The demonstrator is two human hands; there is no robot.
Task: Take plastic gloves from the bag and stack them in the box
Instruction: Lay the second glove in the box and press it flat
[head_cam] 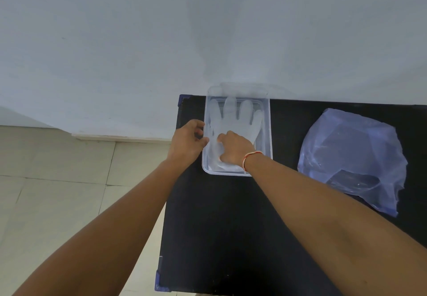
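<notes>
A clear plastic box point(267, 120) stands at the far left of the black table. Inside it lies a translucent plastic glove point(235, 115), flat, its fingers pointing away from me. My right hand point(234, 149) is inside the box, palm down, pressing on the glove's cuff end. My left hand point(188, 142) grips the box's left rim with thumb and fingers. A crumpled bluish plastic bag point(353, 159) lies on the table to the right, apart from both hands.
The black table point(221, 226) has its left edge close to the box, with tiled floor point(57, 180) beyond it. A pale wall point(208, 30) runs right behind the table.
</notes>
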